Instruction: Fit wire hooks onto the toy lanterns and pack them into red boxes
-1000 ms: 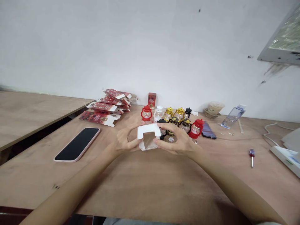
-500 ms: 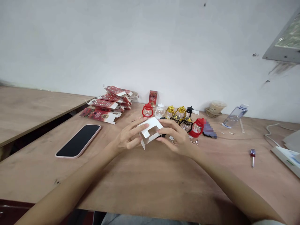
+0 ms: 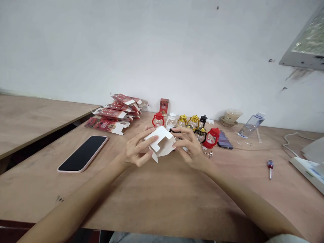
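Observation:
Both of my hands hold a small white folded cardboard box (image 3: pixel 162 141) just above the wooden table (image 3: pixel 162 199). My left hand (image 3: pixel 136 148) grips its left side with fingers on the top flap. My right hand (image 3: pixel 189 148) pinches its right side. The box's flaps are partly open and it is tilted. Right behind it stands a cluster of small toy lanterns (image 3: pixel 192 126) in red, white, gold and black.
A black phone in a pink case (image 3: pixel 82 153) lies at the left. Flat red cartons (image 3: pixel 115 111) are stacked behind it, and one red box (image 3: pixel 164 106) stands upright. A cup (image 3: pixel 232 116), a water bottle (image 3: pixel 250 125), a small screwdriver (image 3: pixel 270 167) and a cable (image 3: pixel 291 141) lie at the right.
The white box has been turned and tilted between my hands, with its flaps shifting. My left fingers moved onto the top flap. The view shifted slightly.

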The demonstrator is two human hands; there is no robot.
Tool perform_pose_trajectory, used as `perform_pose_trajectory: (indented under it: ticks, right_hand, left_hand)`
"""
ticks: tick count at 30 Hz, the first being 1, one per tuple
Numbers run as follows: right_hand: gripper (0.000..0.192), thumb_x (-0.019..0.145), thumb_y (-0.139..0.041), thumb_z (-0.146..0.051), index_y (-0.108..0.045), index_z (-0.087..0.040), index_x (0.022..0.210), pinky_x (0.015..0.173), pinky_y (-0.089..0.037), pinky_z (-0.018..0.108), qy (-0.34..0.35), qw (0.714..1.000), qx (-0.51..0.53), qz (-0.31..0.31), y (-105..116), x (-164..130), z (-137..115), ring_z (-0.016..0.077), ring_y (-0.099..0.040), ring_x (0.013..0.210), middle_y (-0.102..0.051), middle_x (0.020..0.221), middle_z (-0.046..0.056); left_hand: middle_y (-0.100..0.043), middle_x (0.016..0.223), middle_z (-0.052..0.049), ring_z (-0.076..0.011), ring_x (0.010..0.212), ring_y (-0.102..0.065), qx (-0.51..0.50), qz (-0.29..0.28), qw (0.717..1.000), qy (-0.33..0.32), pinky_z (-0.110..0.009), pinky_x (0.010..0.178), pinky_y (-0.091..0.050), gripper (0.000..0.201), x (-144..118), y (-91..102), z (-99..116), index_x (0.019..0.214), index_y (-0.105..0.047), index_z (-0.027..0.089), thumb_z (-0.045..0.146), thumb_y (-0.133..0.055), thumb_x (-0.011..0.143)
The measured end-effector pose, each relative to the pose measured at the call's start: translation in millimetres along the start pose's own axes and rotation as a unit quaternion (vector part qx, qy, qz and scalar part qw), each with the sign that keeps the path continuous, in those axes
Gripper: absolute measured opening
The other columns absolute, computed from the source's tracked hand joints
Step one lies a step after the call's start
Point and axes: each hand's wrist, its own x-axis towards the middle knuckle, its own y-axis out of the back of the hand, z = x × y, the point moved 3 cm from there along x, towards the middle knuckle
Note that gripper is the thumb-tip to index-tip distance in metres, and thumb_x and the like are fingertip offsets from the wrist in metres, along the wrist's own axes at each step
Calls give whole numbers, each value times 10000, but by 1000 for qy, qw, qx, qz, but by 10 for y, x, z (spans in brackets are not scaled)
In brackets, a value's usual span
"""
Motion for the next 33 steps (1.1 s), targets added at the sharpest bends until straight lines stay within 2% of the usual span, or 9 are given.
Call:
perform_pose_trajectory:
  ticks: [3,6,9,14,19,24,27,31,33]
  right_hand:
    - [313,830,-412,-34,-554,-292,937,821,-561,395,32,999,-24,15,-30,-63,33,179,-548,1098,-487,1122,47]
    - [320,808,-428,-19,-562,-290,911,780,-548,385,77,993,-76,50,-51,-107,42,174,-582,979,-553,994,35]
    - [319,800,-428,-3,-559,-271,913,725,-530,352,96,989,-87,64,-77,-117,37,164,-598,891,-602,950,36]
    - [303,798,-447,15,-540,-245,923,712,-525,320,75,992,-78,63,-106,-117,35,155,-606,899,-605,987,60]
    - [281,809,-456,6,-530,-245,909,714,-530,339,61,992,-77,82,-96,-142,49,156,-609,883,-609,1005,65]
    - [251,828,-453,-7,-509,-225,941,753,-537,363,44,997,-28,62,-119,-147,77,173,-621,943,-656,988,85]
    - [233,830,-441,-15,-522,-216,916,744,-544,353,119,989,-57,68,-105,-137,27,173,-609,961,-677,983,89]
    - [154,838,-496,-92,-535,-235,797,741,-558,320,281,953,-114,10,-72,-137,-77,164,-597,986,-705,956,30]
    - [143,837,-500,-105,-538,-233,783,740,-566,321,305,943,-133,-4,-44,-140,-94,172,-599,996,-703,959,30]
  left_hand:
    - [-625,1117,3,-236,1213,-499,42,80,985,-148,-493,923,-524,171,59,39,101,807,-427,224,118,-559,787]
    - [-660,1048,-10,-214,1125,-574,102,73,982,-143,-541,985,-455,185,63,19,108,771,-452,202,227,-635,786]
    - [-688,994,-7,-216,1071,-610,90,70,984,-139,-524,989,-455,256,32,7,103,775,-469,205,321,-695,743]
    - [-700,1014,-18,-184,1042,-628,59,27,986,-154,-402,872,-559,203,53,0,119,797,-423,213,271,-617,810]
    - [-724,901,-31,-161,977,-657,79,42,983,-159,-359,818,-572,166,120,44,170,745,-400,201,193,-489,885]
    - [-725,868,-54,-173,910,-679,73,51,984,-153,-351,797,-573,262,127,37,190,702,-392,191,307,-578,848]
    - [-721,860,-71,-186,909,-679,55,70,985,-150,-353,780,-584,247,120,36,196,701,-392,188,290,-545,866]
    - [-714,909,-38,-164,1013,-640,17,64,987,-148,-343,808,-592,199,124,33,209,712,-406,190,146,-416,906]
    - [-709,927,-40,-166,1057,-617,7,56,987,-148,-352,839,-587,198,128,31,212,717,-418,187,107,-410,899]
